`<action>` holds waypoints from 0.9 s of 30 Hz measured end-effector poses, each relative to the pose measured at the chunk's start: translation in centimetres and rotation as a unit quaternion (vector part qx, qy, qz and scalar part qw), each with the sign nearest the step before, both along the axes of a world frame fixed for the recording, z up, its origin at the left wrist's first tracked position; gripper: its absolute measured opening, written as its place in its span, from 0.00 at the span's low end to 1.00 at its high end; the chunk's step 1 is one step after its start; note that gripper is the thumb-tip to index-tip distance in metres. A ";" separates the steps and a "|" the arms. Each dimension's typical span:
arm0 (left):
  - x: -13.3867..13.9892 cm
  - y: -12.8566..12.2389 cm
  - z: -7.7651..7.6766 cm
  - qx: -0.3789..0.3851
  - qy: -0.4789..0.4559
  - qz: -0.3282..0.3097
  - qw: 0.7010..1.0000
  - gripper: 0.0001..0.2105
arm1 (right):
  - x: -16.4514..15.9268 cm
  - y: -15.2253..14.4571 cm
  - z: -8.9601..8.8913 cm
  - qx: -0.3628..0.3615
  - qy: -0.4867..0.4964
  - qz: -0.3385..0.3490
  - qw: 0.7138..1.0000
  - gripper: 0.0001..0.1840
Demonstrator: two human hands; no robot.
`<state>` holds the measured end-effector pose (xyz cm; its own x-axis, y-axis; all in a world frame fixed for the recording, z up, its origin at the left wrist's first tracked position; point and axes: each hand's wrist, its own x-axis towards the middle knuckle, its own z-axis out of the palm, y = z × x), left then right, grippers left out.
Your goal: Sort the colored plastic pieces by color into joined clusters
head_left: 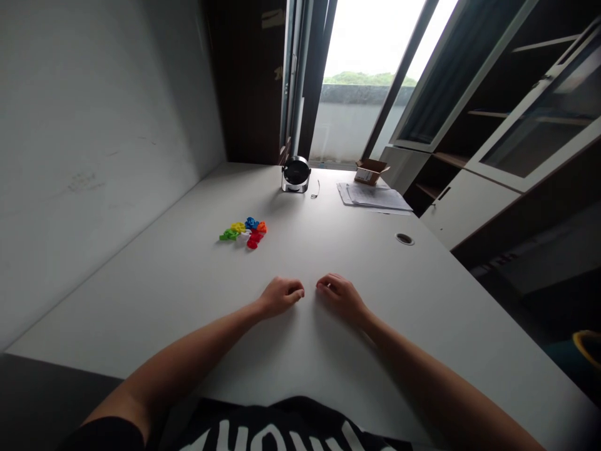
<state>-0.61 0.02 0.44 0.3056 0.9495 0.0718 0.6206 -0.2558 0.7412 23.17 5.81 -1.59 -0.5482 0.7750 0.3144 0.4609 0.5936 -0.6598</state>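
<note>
My left hand (282, 295) rests on the white table (197, 294) with its fingers curled in and the thumb against them, and no object shows in it. Just to its right, a small gap away, my right hand (339, 293) lies loosely closed on the tabletop, also with nothing visible in it. Beyond the left hand sits a small heap of coloured plastic pieces: green pieces (229, 235), yellow pieces (238, 227), blue pieces (251, 223), an orange piece (261, 227), white pieces (245, 235) and red pieces (254, 239). Their exact kind is too small to tell. Neither hand touches them.
At the table's far end stand a round black device on a metal stand (296, 173), a small thin cord (317, 190), papers (375, 196) and an open cardboard box (369, 171). A cable hole (404, 239) is at the right. A wall (94, 156) borders the left side.
</note>
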 end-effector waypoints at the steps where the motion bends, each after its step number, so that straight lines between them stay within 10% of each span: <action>1: -0.6 0.7 0.1 -0.005 0.010 -0.031 0.999 0.11 | -0.3 0.2 -0.1 0.001 -0.006 0.006 1.000 0.07; 4: -2.4 3.9 0.5 -0.007 0.068 -0.093 0.993 0.09 | -1.6 1.7 -0.1 0.024 -0.029 0.049 0.998 0.07; 10: -3.6 8.8 -0.2 0.078 0.203 0.017 0.976 0.10 | -5.4 6.7 -0.4 0.108 -0.086 0.025 0.990 0.07; 27: -5.0 8.5 -1.1 0.173 0.222 0.020 0.959 0.07 | -5.5 6.9 -1.1 0.137 -0.163 -0.007 0.977 0.12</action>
<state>-5.64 8.49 -0.71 0.3424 0.9039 0.2564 0.8705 -0.4079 0.2754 17.71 12.67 -2.68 -0.6434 0.6949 0.3212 0.6296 0.7190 -0.2943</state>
